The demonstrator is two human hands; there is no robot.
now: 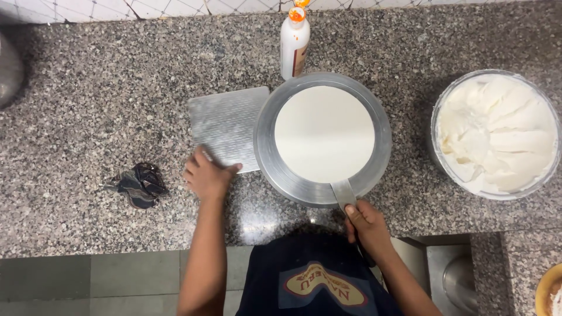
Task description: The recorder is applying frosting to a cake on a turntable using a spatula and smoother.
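Head view: the right hand [366, 219] is closed around the handle of a flat metal spatula [343, 193], thumb on top, with the blade tip lying against the near side of a round white cake [324, 133]. The cake sits centred on a round metal turntable [266, 140], directly ahead of that hand; its top reads smooth and level, the near side wall cannot be judged from above. The left hand [206, 174] is open, fingers spread, pressing flat on the near corner of a square silver cake board [225, 126], which lies ahead of it and touches the turntable's left rim. Beyond the turntable stands a white squeeze bottle [294, 41] with an orange cap. Well to the right of the right hand is a steel bowl [434, 140] heaped with white cream. To the left of the left hand a small dark crumpled object [137, 184] lies on the speckled granite tabletop [88, 105]; its kind cannot be told. Judgement: the step in hand appears to be smoothing the cake's side with the blade. The next move would call for a steady blade angle against the side while the turntable rotates, which needs the left hand free of the board.
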